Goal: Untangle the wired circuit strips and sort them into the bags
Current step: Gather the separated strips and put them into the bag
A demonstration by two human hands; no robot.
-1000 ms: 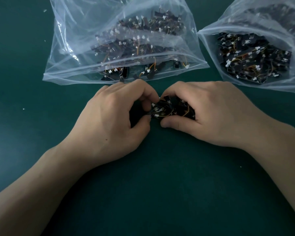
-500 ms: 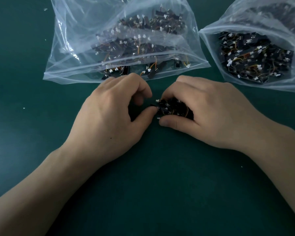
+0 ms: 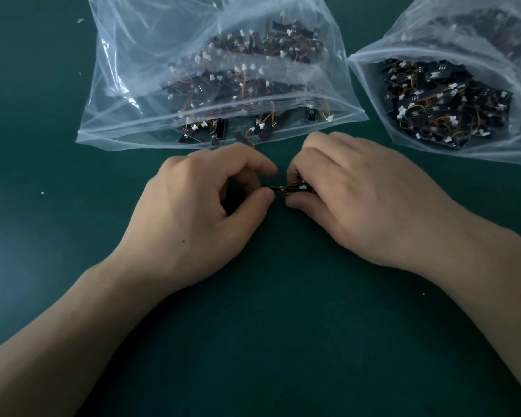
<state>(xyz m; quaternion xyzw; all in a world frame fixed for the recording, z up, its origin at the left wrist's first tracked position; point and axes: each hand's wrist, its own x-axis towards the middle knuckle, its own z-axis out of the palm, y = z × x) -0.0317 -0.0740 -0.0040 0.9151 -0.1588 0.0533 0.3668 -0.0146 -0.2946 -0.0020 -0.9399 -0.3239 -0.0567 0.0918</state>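
Between two bags, left hand [image 3: 193, 212] and right hand [image 3: 352, 197] pinched small strip clump [image 3: 289, 189] from opposite ends, fingers curled tight, likely to tease wires apart

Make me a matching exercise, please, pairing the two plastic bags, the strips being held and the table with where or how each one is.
Column one:
1. left plastic bag
2. right plastic bag
3. tangled circuit strips
4. table

Column two:
A. dark green, under everything
B. pinched between the left hand and the right hand
C. far right, cut off by the picture's edge
D. beyond the left hand, lying flat, with strips inside

Pairs: 1-D, 2-C, 3-B, 4-A
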